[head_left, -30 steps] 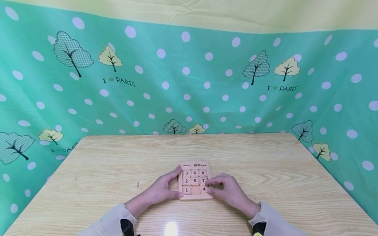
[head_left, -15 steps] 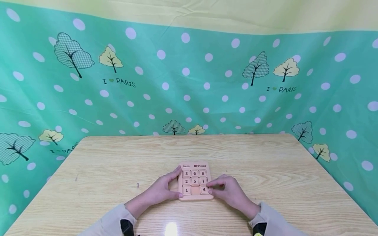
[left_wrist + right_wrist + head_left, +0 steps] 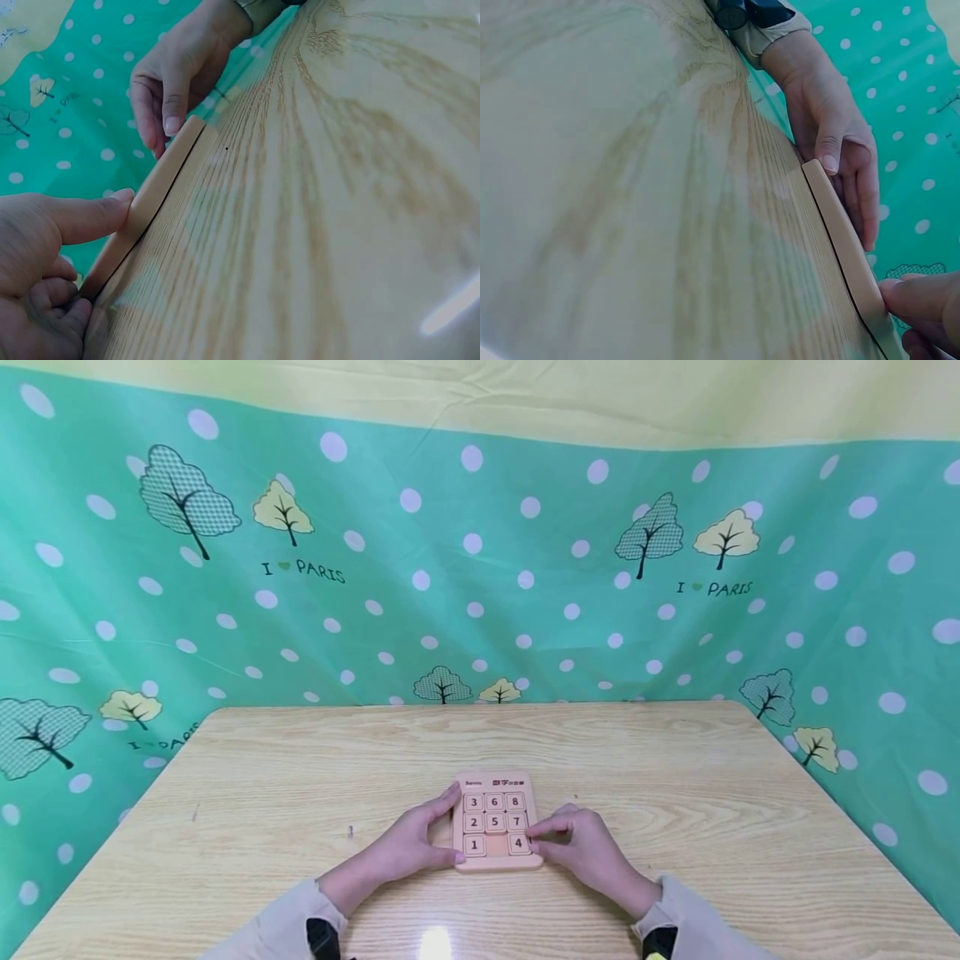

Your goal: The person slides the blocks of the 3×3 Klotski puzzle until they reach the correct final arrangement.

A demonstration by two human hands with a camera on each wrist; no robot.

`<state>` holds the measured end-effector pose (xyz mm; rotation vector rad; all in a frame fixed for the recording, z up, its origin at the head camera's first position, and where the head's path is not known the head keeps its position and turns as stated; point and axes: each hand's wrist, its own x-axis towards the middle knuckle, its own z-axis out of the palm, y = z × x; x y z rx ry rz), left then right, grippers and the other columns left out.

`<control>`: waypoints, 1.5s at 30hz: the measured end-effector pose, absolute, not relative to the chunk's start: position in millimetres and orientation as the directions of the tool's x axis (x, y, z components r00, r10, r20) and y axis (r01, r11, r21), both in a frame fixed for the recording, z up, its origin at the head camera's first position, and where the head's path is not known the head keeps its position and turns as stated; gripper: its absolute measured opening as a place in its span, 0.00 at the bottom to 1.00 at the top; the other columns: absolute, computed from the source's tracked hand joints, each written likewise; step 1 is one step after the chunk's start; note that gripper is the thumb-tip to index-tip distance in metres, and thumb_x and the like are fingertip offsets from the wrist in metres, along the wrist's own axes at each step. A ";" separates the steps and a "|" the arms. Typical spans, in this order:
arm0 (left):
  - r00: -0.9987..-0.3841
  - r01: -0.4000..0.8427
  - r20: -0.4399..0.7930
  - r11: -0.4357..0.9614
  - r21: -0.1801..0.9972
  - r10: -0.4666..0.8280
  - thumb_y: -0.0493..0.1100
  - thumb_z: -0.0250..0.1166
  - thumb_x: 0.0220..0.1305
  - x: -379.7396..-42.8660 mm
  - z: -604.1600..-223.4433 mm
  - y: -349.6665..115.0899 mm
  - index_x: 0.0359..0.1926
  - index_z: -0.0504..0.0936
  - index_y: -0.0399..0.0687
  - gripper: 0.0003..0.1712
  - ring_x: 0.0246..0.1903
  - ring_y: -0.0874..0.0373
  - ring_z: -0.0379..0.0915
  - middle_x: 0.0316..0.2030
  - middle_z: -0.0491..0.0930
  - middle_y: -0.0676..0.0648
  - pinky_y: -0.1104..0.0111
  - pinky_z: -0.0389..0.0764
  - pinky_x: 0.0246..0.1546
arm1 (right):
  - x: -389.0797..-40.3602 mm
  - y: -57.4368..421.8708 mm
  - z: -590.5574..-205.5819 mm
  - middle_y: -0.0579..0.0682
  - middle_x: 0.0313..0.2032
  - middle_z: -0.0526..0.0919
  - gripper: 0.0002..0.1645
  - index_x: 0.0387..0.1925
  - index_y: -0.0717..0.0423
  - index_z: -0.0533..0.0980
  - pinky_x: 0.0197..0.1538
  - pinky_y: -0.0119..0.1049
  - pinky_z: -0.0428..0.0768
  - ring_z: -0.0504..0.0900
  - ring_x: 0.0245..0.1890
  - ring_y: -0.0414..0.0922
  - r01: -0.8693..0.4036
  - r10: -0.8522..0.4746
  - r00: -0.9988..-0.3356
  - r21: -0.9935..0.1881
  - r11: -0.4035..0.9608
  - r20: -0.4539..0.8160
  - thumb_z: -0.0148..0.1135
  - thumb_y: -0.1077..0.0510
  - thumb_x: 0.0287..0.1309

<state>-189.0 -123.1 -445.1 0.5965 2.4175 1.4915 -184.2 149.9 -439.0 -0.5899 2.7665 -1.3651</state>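
Note:
A pink number slide puzzle (image 3: 498, 862) lies on the table. Its tiles read 3, 6, 8 along the top, then 2, 5, 7, and the bottom row has tile 1 (image 3: 474, 845), a gap in the middle and tile 4 (image 3: 518, 843). My left hand (image 3: 405, 839) holds the puzzle's left side, index finger near the upper corner and thumb at the lower one. At the right rim beside tile 4 is my right hand (image 3: 581, 843), index fingertip and thumb close together. In the right wrist view, a fingertip (image 3: 891, 291) meets the puzzle's side edge.
The light wood table (image 3: 300, 752) runs back to a green dotted cloth (image 3: 480, 568) printed with trees. A bright light reflection (image 3: 435, 942) shows near the front. Black wrist devices (image 3: 324, 937) sit at both pale sleeves.
My right index fingertip has drawn back from tiles 7 and 4 to the puzzle's right rim. Tile 4 sits slightly further right. My left hand stays in place.

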 end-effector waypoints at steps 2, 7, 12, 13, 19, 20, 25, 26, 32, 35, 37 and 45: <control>-0.889 0.216 0.009 0.401 0.890 0.458 0.43 0.73 0.47 -189.0 -445.0 -122.5 0.70 0.52 0.36 0.54 0.71 0.46 0.40 0.72 0.47 0.43 0.54 0.42 0.70 | -184.3 149.9 -439.2 0.37 0.31 0.83 0.10 0.32 0.45 0.85 0.41 0.30 0.72 0.76 0.36 0.39 -0.328 -0.334 -0.929 -0.769 0.548 0.159 0.73 0.58 0.43; -0.892 0.215 0.006 0.413 0.885 0.453 0.43 0.73 0.47 -189.2 -444.9 -121.7 0.71 0.53 0.37 0.54 0.71 0.47 0.40 0.72 0.47 0.44 0.54 0.42 0.70 | -184.2 148.5 -439.8 0.37 0.31 0.83 0.10 0.32 0.45 0.85 0.41 0.30 0.73 0.77 0.36 0.39 -0.329 -0.338 -0.928 -0.766 0.553 0.156 0.73 0.57 0.43; -0.895 0.213 0.006 0.417 0.883 0.445 0.44 0.74 0.46 -188.6 -443.8 -122.7 0.71 0.53 0.37 0.55 0.71 0.46 0.40 0.72 0.47 0.43 0.54 0.42 0.70 | -184.1 144.7 -440.3 0.38 0.31 0.83 0.10 0.33 0.45 0.85 0.41 0.29 0.73 0.76 0.35 0.39 -0.342 -0.351 -0.922 -0.770 0.539 0.164 0.73 0.57 0.43; -0.895 0.213 0.005 0.418 0.883 0.446 0.44 0.74 0.46 -188.5 -443.5 -122.7 0.71 0.53 0.37 0.55 0.71 0.46 0.40 0.72 0.47 0.43 0.54 0.42 0.70 | -184.1 143.9 -440.4 0.38 0.31 0.83 0.10 0.33 0.45 0.85 0.41 0.29 0.73 0.76 0.35 0.39 -0.346 -0.355 -0.920 -0.770 0.536 0.167 0.73 0.57 0.43; -0.896 0.217 0.005 0.427 0.878 0.445 0.44 0.74 0.46 -188.4 -442.9 -122.5 0.71 0.53 0.37 0.55 0.71 0.46 0.41 0.72 0.47 0.43 0.54 0.43 0.70 | -183.9 138.8 -440.8 0.40 0.30 0.83 0.10 0.33 0.48 0.85 0.39 0.29 0.75 0.76 0.34 0.38 -0.358 -0.379 -0.909 -0.788 0.501 0.172 0.73 0.58 0.44; -0.896 0.218 0.006 0.429 0.877 0.444 0.44 0.74 0.46 -188.5 -443.0 -122.5 0.71 0.53 0.37 0.55 0.71 0.46 0.41 0.72 0.47 0.43 0.54 0.43 0.70 | -183.9 137.8 -441.0 0.40 0.30 0.83 0.10 0.33 0.49 0.85 0.39 0.28 0.75 0.76 0.33 0.37 -0.360 -0.384 -0.907 -0.791 0.495 0.173 0.72 0.58 0.44; -0.896 0.226 0.014 0.428 0.875 0.444 0.43 0.73 0.46 -188.6 -443.9 -122.5 0.71 0.53 0.37 0.55 0.71 0.46 0.41 0.72 0.47 0.43 0.55 0.43 0.70 | -184.5 132.3 -442.2 0.41 0.30 0.82 0.09 0.33 0.51 0.85 0.37 0.27 0.77 0.76 0.32 0.37 -0.388 -0.411 -0.891 -0.794 0.468 0.194 0.72 0.60 0.45; -0.896 0.226 0.015 0.426 0.876 0.444 0.43 0.73 0.46 -188.5 -444.0 -122.6 0.71 0.53 0.37 0.55 0.71 0.46 0.41 0.72 0.47 0.43 0.55 0.43 0.70 | -184.7 131.1 -442.4 0.41 0.30 0.82 0.09 0.33 0.51 0.85 0.36 0.27 0.78 0.76 0.32 0.36 -0.395 -0.417 -0.887 -0.792 0.465 0.198 0.72 0.60 0.45; -0.894 0.222 0.013 0.416 0.882 0.448 0.43 0.73 0.47 -188.5 -444.0 -123.0 0.71 0.53 0.37 0.54 0.71 0.46 0.40 0.72 0.47 0.43 0.54 0.42 0.70 | -184.8 126.5 -441.8 0.41 0.29 0.81 0.09 0.33 0.52 0.85 0.35 0.27 0.78 0.75 0.31 0.36 -0.406 -0.424 -0.882 -0.792 0.457 0.208 0.71 0.62 0.45; -0.893 0.218 0.010 0.414 0.884 0.449 0.43 0.73 0.47 -188.6 -443.8 -123.1 0.71 0.53 0.38 0.54 0.71 0.46 0.40 0.72 0.47 0.44 0.53 0.42 0.70 | -184.5 126.1 -440.8 0.41 0.29 0.81 0.08 0.32 0.52 0.85 0.35 0.27 0.78 0.75 0.31 0.36 -0.407 -0.423 -0.882 -0.789 0.460 0.209 0.71 0.62 0.45; -0.893 0.216 0.009 0.412 0.885 0.450 0.43 0.73 0.47 -188.6 -443.7 -123.1 0.71 0.53 0.37 0.54 0.71 0.46 0.40 0.72 0.47 0.44 0.53 0.42 0.70 | -184.4 126.3 -440.2 0.42 0.29 0.81 0.09 0.33 0.52 0.85 0.35 0.27 0.78 0.75 0.31 0.36 -0.406 -0.425 -0.882 -0.789 0.461 0.205 0.71 0.62 0.45; -0.894 0.220 0.010 0.418 0.882 0.448 0.43 0.73 0.47 -188.3 -443.4 -122.5 0.71 0.52 0.37 0.54 0.71 0.46 0.40 0.72 0.47 0.43 0.54 0.42 0.70 | -188.6 130.9 -437.1 0.41 0.31 0.82 0.10 0.34 0.48 0.85 0.37 0.28 0.76 0.76 0.33 0.39 -0.386 -0.391 -0.899 -0.784 0.487 0.199 0.73 0.56 0.44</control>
